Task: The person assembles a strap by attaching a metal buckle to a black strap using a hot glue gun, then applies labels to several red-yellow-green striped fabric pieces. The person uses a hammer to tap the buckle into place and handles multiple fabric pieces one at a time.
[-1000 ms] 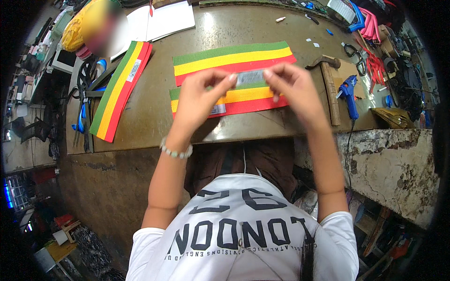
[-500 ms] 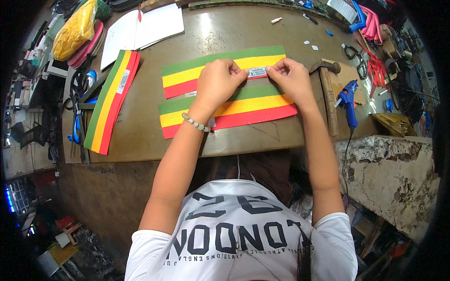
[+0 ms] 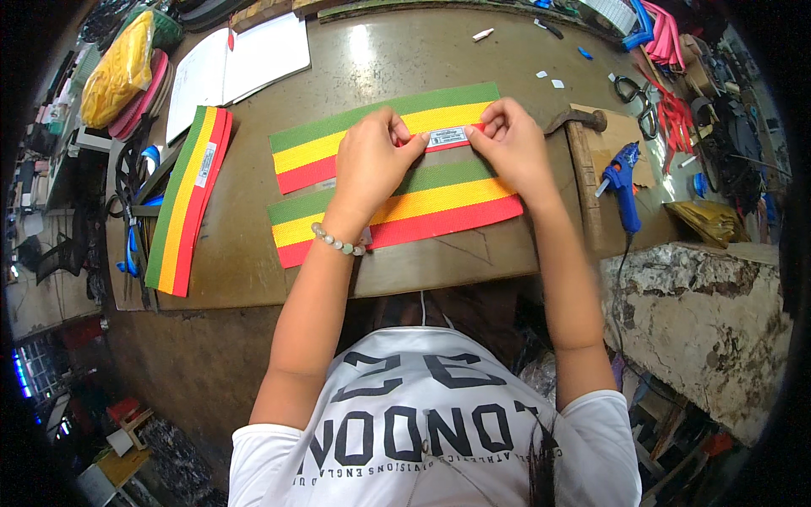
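My left hand and my right hand pinch opposite ends of a small printed label, thumbs toward each other. The label lies along the red band of the farther green, yellow and red striped webbing strip. Just nearer to me is a second striped strip, partly covered by my left hand and wrist. Beneath my beaded bracelet a pale label edge on that strip peeks out. At the left lies a folded strip with its own label.
On the right, a hammer rests beside a blue glue gun with a trailing cord. Scissors and red ribbons are beyond. An open notebook and a yellow plastic-wrapped bundle sit at far left.
The view has shifted slightly, moving the table's contents a little leftward in the picture. Both hands stay at the label, more of which shows between the thumbs.
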